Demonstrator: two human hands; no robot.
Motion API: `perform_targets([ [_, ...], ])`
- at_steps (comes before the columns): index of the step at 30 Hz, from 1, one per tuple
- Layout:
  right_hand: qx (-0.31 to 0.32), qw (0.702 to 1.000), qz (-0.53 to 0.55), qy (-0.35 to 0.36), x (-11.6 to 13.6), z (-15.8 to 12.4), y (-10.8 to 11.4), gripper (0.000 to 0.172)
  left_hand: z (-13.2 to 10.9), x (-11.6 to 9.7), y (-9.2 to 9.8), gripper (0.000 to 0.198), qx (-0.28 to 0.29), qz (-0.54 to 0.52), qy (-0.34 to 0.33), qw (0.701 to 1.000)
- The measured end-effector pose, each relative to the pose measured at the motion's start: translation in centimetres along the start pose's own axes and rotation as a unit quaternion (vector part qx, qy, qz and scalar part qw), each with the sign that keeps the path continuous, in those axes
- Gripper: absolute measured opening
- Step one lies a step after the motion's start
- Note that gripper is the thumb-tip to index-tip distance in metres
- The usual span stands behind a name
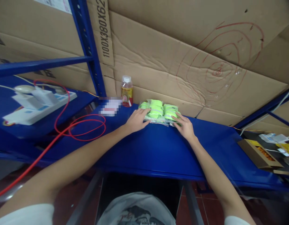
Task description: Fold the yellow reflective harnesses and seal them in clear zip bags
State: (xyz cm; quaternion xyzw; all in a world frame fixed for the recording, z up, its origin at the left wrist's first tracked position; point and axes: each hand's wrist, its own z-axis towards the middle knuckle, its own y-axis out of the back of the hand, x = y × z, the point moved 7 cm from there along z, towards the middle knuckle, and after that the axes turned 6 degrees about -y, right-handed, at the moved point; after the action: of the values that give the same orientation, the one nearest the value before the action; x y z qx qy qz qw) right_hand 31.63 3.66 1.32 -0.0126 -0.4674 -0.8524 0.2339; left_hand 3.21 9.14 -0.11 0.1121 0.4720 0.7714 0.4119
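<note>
Two stacks of clear plastic packets sit side by side at the back of the blue table. Folded neon yellow-green fabric with pale reflective strips shows through the plastic of the left packets and the right packets. My left hand rests against the left stack, fingers stretched over its edge and thumb apart. On the other side, my right hand touches the right stack with spread fingers. Neither hand is wrapped around a packet. The undersides of the stacks are hidden.
A bottle with a red-yellow label stands behind my left hand, beside a blurred-out paper. Red cable loops across the table's left. A power strip lies far left, an open cardboard box far right. Cardboard walls the back.
</note>
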Motion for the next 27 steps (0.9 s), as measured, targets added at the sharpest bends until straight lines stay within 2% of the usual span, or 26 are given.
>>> perform_targets([
  [4,-0.077,0.993,0.072,-0.059,-1.6,0.2,1.8,0.039,0.2,0.7,0.2,0.054,0.016,-0.003,0.01,1.0],
  [7,-0.128,0.983,0.102,-0.087,-2.1,0.1,3.5,0.042,0.1,0.7,0.7,0.064,-0.004,0.013,0.021,1.0],
  [10,-0.091,0.99,0.087,-0.058,-1.2,0.0,3.4,0.04,-0.1,-0.3,0.9,0.076,-0.028,0.016,-0.002,0.999],
  [11,-0.071,0.994,0.074,-0.045,-0.7,0.0,3.1,0.038,-0.2,-0.8,0.9,0.072,-0.031,0.013,-0.022,0.999],
  [14,-0.038,0.999,0.024,-0.012,0.3,0.0,2.1,0.038,-0.2,-2.7,0.7,0.043,-0.026,0.01,-0.103,0.994],
  [17,-0.023,1.0,-0.014,0.014,0.8,0.0,1.5,0.055,-0.1,-3.6,0.5,0.03,-0.023,0.021,-0.141,0.989],
  [19,0.002,1.0,-0.028,0.006,0.5,0.0,0.9,0.064,0.1,-3.6,0.4,0.029,-0.023,0.024,-0.135,0.99],
  [22,0.025,0.997,-0.051,-0.045,-0.3,-0.2,0.4,0.063,0.4,-3.2,0.1,0.027,-0.013,0.02,-0.114,0.993],
  [25,0.004,0.997,-0.062,-0.05,-0.1,-0.2,0.5,0.062,0.5,-2.4,0.7,0.026,-0.023,-0.008,-0.085,0.996],
  [27,-0.038,0.997,-0.069,-0.024,1.0,-0.3,1.1,0.064,0.5,-1.7,1.9,0.023,-0.072,-0.055,-0.063,0.994],
])
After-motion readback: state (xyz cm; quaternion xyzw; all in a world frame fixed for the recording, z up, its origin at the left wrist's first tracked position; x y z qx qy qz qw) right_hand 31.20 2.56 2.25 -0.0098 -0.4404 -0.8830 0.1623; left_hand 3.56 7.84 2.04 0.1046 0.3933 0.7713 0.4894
